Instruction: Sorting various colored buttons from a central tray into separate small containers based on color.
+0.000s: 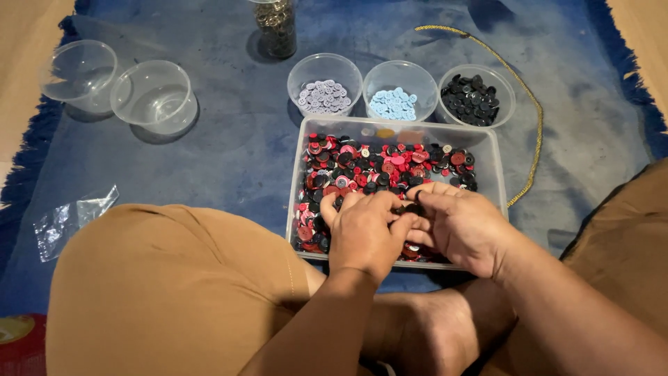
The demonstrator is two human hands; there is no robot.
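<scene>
A clear rectangular tray (pixel 495 161) on a blue mat holds a heap of red, pink and black buttons (pixel 379 167). My left hand (pixel 362 233) and my right hand (pixel 463 226) rest palm down in the near half of the tray, fingertips meeting over the buttons. The fingers are bent into the heap; whether either hand pinches a button is hidden. Behind the tray stand three small clear bowls: one with lilac buttons (pixel 323 96), one with light blue buttons (pixel 394 103), one with black buttons (pixel 472 99).
Two empty clear bowls (pixel 156 97) sit at the far left. A jar of dark small pieces (pixel 275 28) stands at the back. A gold cord (pixel 534 118) curves along the right. A clear plastic bag (pixel 69 219) lies left. My crossed legs fill the foreground.
</scene>
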